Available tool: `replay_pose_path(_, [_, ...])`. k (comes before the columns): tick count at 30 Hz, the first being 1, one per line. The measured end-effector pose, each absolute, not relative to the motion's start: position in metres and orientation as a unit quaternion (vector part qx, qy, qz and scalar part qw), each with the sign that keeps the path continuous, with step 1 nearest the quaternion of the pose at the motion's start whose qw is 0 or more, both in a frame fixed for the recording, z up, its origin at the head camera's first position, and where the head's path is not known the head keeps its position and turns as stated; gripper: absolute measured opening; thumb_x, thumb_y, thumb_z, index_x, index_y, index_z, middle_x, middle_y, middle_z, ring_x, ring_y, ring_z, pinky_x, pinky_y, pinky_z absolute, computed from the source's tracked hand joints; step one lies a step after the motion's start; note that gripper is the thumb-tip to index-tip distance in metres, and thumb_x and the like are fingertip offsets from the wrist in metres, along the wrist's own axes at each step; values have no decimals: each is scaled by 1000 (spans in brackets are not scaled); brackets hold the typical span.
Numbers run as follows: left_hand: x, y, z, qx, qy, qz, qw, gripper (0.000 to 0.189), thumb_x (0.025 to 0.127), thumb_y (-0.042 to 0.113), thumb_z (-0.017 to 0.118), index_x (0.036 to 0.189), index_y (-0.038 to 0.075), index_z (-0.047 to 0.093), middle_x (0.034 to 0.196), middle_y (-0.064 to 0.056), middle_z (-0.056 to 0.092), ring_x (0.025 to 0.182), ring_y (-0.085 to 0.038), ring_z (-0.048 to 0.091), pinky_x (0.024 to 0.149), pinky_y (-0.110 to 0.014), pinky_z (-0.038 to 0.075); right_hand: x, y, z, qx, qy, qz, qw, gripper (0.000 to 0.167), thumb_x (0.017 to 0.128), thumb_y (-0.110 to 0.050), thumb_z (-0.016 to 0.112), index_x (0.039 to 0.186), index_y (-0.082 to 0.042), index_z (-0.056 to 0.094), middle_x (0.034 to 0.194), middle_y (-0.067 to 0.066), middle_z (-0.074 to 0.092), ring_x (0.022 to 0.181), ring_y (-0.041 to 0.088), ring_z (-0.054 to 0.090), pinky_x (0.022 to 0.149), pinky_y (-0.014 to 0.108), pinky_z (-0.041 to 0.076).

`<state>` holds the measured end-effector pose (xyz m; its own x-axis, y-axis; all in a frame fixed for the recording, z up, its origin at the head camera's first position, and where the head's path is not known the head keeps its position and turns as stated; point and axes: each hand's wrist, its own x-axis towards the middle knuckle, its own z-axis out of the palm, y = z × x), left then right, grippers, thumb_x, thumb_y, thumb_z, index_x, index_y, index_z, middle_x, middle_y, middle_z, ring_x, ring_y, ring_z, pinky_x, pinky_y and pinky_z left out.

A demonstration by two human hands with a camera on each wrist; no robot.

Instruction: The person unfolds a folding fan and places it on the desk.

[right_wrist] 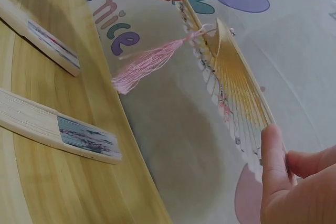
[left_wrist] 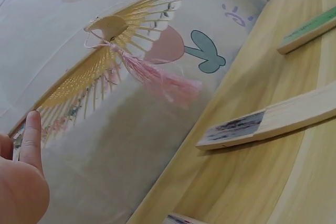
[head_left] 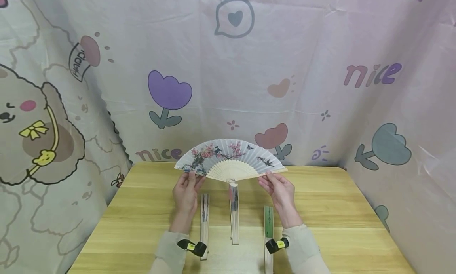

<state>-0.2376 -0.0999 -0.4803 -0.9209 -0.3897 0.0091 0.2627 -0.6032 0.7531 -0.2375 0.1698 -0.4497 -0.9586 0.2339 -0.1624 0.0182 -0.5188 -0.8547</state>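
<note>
A folding fan (head_left: 228, 153) is spread wide above the table's far part, its white leaf printed with pink blossoms and birds. My left hand (head_left: 186, 194) pinches its left end stick between thumb and fingers. At the opposite end, my right hand (head_left: 281, 191) pinches the right stick. From the pivot hangs a pink tassel (left_wrist: 165, 80), seen in both wrist views. Below the spread fan lie three folded fans on the table: a left one (head_left: 204, 228), a middle one (head_left: 234, 220) with a dark printed end, and a right one with a green end (head_left: 268, 222).
The wooden table (head_left: 317, 210) has its far edge against a pale printed curtain (head_left: 228, 84), which also rises at both sides. Black wrist cameras are strapped at each sleeve, and the right one (head_left: 277, 245) overlaps the green-ended fan.
</note>
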Motion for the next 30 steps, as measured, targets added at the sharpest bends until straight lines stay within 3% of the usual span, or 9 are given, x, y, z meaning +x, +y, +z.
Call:
replay_pose_path(7, [-235,-93,-480,89,-423,-876,214,11,105,5,61,109,-6,64,102,-8,72,86,-17,78,88,-31,68,-235,170,-452,-141,-472,867,72,20,100,4,67,82,-5,70,75,9,78,73,19,80,79,33,70])
replay_pose_path(15, [-233,-88,-480,117,-422,-874,211,17,106,5,60,116,-8,63,102,-8,73,87,-16,78,89,-30,67,-234,170,-452,-147,-472,866,78,20,100,2,68,82,-6,70,74,8,77,72,17,79,79,32,70])
replay_pose_path(22, [-238,-77,-488,126,-416,-882,185,15,106,5,59,112,-8,62,95,-6,75,84,-15,79,88,-30,68,-231,178,-455,-151,-464,868,91,24,101,0,67,79,-9,67,75,4,77,72,14,78,80,30,70])
replay_pose_path(30, [-245,-59,-491,121,-439,-879,139,20,108,9,58,114,-10,58,99,-7,73,83,-12,76,91,-29,67,-228,196,-457,-165,-446,875,96,25,101,-1,67,79,-11,69,76,2,78,72,11,77,79,26,69])
